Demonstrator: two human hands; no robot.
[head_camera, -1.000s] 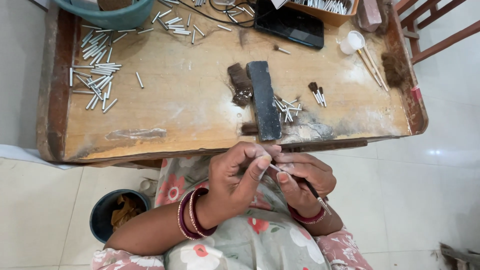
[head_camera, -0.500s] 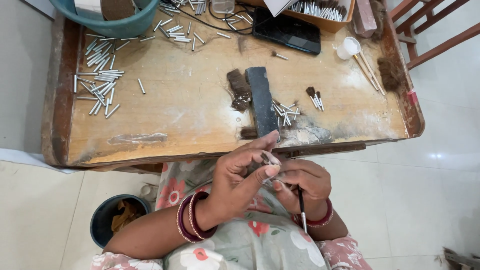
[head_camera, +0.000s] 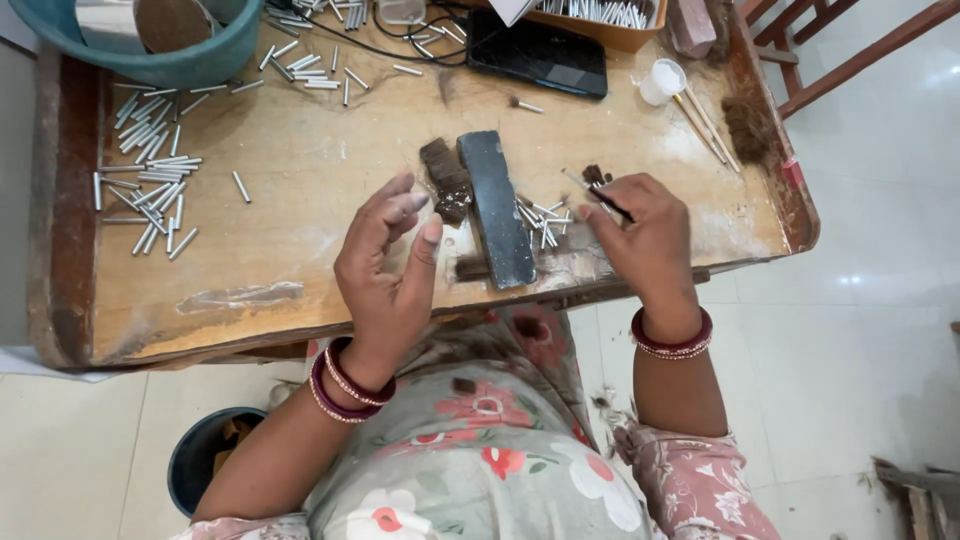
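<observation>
My left hand (head_camera: 388, 268) hovers open over the near edge of the wooden table (head_camera: 270, 250), fingers spread, holding nothing. It is close to a dark tuft of hair (head_camera: 446, 180) and a dark rectangular block (head_camera: 496, 208). My right hand (head_camera: 645, 235) reaches over the table to the right of the block and pinches a thin metal tube with a dark tip (head_camera: 598, 197). A small heap of metal tubes (head_camera: 540, 222) lies between the block and that hand.
Many loose metal tubes (head_camera: 150, 185) are scattered at the table's left. A teal basin (head_camera: 160, 45) sits far left, a black phone (head_camera: 540, 52) and a box of tubes (head_camera: 600, 15) at the back. A small white cup (head_camera: 662, 82), sticks, and a bin (head_camera: 205, 465) on the floor.
Both hands were together over my lap working on a small piece. Now they have parted and moved up over the table; the right carries the thin tube toward the heap.
</observation>
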